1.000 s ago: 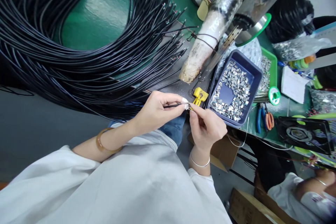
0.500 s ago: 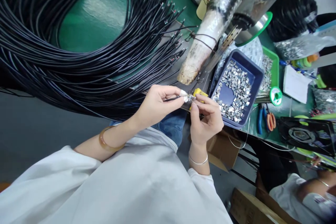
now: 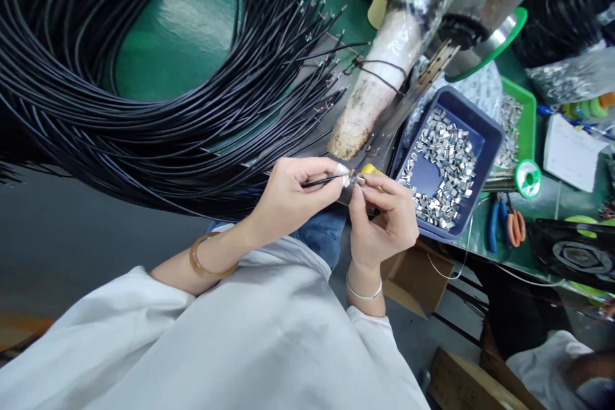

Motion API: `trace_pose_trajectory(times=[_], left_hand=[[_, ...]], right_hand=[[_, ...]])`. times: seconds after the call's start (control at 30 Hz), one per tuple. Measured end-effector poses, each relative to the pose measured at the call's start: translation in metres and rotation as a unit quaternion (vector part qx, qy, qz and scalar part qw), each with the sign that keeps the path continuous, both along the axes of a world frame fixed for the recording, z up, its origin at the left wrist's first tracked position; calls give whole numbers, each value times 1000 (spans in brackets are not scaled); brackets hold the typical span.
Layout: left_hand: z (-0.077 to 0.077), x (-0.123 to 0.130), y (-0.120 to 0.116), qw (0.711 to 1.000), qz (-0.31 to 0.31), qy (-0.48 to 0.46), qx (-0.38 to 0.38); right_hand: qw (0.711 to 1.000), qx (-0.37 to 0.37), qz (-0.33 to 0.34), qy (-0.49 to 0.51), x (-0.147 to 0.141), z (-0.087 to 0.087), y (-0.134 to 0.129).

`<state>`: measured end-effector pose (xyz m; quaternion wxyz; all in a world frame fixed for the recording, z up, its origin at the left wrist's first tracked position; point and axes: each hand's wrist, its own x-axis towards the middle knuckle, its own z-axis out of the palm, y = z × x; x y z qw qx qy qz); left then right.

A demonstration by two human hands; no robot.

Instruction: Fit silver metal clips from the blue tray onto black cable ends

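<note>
Bench [image 3: 189, 19]: green, glossy top, with a pale patch of reflected light. Floor [image 3: 120, 211]: plain grey, smooth. One open cardboard box [image 3: 418, 282], brown, below the bench edge; a co-worker's white sleeve [image 3: 550, 359] at lower right.

Black cables [image 3: 158, 118]: one large bundle, smooth-skinned, swept in a thick curve, fine pale tips fanned out at the ends. Wrapped tube [image 3: 372, 86]: white, clear film around it, its near end browned and rough. Blue tray [image 3: 444, 235]: plastic, rounded corners, holding metal bits [image 3: 446, 163], small, shiny, angular. Green tray [image 3: 528, 112]: just beyond it.

Left hand [image 3: 298, 195]: pinching a single black cable [image 3: 321, 180] near its end, white wrapping on a fingertip. Right hand [image 3: 384, 218]: thumb and forefinger closed on a small silvery piece [image 3: 359, 179] at that end, in front of the wearer, just left of the blue tray.
</note>
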<state>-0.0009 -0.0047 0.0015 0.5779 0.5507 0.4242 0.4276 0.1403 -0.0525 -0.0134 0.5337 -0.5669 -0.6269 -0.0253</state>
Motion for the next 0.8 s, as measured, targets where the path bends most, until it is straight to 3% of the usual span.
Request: trace_pose_trajectory(times=[0.4,0.5,0.57,0.63,0.67,0.7,0.8], left_hand=[[-3,-8,-5,997,-72,10,1],[-6,-15,-10,986,-155,36,51],[-7,-20,-12,966,-231,73,92],[-8,-25,-13,946,-285,103,116],[-8,-28,-13,944,-287,110,124],[-8,-30,-13,948,-266,111,133],[-10,-38,-8,960,-109,149,210]], right_hand=[[999,-29,16,37,6,4,-13],[996,74,-32,31,16,15,-21],[976,200,-80,32,21,24,-24],[960,242,-134,52,27,35,-26],[961,219,-159,64,32,39,-27],[971,149,-173,72,38,42,-29],[975,-103,-193,50,67,44,-33]])
